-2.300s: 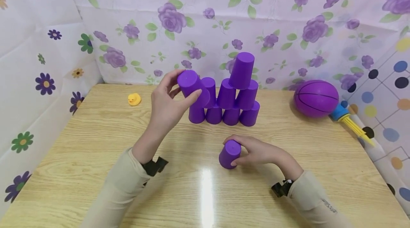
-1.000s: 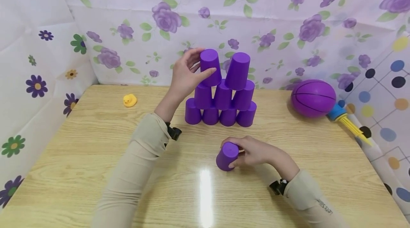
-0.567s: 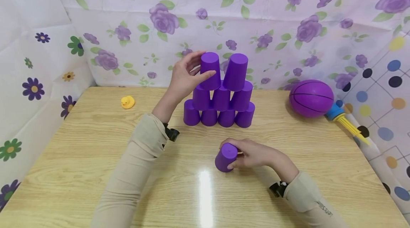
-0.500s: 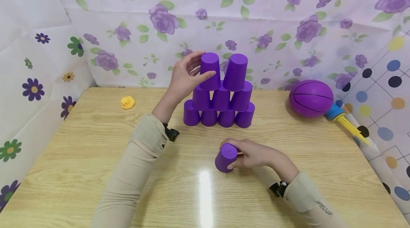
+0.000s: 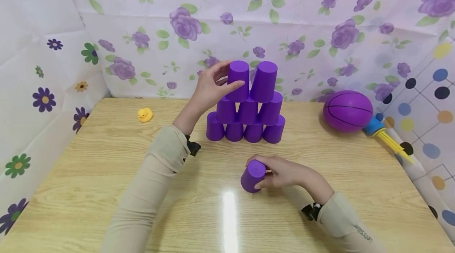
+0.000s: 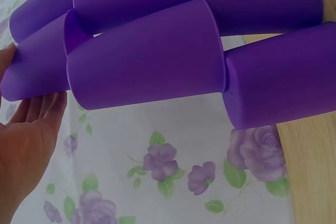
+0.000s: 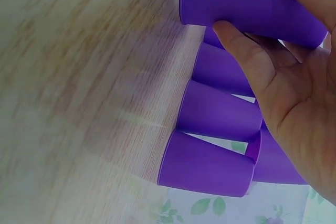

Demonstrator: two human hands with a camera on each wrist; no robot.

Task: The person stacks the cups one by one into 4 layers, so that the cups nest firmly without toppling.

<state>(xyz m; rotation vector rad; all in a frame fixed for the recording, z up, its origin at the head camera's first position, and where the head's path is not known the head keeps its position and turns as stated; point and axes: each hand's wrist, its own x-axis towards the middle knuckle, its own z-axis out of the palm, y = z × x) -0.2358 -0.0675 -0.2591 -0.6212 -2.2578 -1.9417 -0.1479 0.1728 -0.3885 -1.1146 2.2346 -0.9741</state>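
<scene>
the left hand [image 5: 209, 87] is raised at the pyramid of cups [image 5: 247, 117], thumb and fingers curled about the upper left cup [image 5: 238, 81], which stands upside down on the third tier, just beside its twin, the upper right cup [image 5: 264, 81] at 3 o'clock of it. in the left wrist view the fingers [image 6: 37, 108] lie loosely along that cup's side. below these two sit three cups, then four on the table [image 5: 106, 174], all mouth-down and touching their neighbours. the right hand [image 5: 284, 172] lies at 6 o'clock of the pyramid, near the table's middle, its fingers and thumb wrapped round a single cup [image 5: 253, 176], also upside down and tilted a little toward 7 o'clock; the right wrist view shows the thumb [image 7: 247, 51] pressed on the cup's wall. bare wood lies between this cup and the pyramid's bottom row. at 9 o'clock of the pyramid, well apart, a small yellow duck [image 5: 145, 115] sits near the back edge, with open table all around it. at 3 o'clock a purple ball [image 5: 348, 110] rests near the right edge, a blue and yellow pump [image 5: 385, 134] just beside it at the flowered wall [image 5: 320, 16]. the front half of the table, toward 6 o'clock, holds only the sleeves [image 5: 149, 190].
</scene>
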